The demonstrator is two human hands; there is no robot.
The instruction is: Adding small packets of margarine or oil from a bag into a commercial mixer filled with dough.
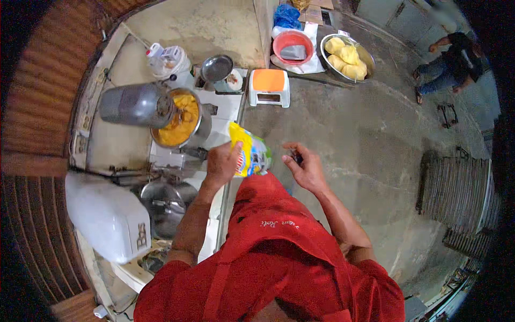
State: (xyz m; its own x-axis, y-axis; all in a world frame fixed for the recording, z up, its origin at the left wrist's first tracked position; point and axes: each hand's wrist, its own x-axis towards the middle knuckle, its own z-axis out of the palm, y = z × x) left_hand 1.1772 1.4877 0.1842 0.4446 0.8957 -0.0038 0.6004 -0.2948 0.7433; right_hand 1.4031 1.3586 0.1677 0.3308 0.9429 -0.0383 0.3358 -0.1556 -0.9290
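My left hand (pixel 221 165) is closed around a yellow plastic pouch (pixel 245 155) with blue, white and green on its side. The pouch is held in front of my red apron, tilted. To its right, and apart from it, my right hand (pixel 307 167) is half curled, with a gap between thumb and forefinger. A dark patch shows inside its curled fingers; I cannot make out what it is. Left of the pouch stands a mixer (pixel 137 104) with its grey head over a metal bowl (pixel 201 126) holding a yellow-orange mixture (pixel 179 126).
Nearer on the left is a white mixer (pixel 107 217) with a steel bowl (pixel 166 209). Beyond are a dark round pan (pixel 217 68), an orange-topped stool (pixel 269 81), a red basin (pixel 293 40) and a bowl of yellow dough lumps (pixel 347 58). A person (pixel 456 61) stands far right, near stacked trays (pixel 456 190).
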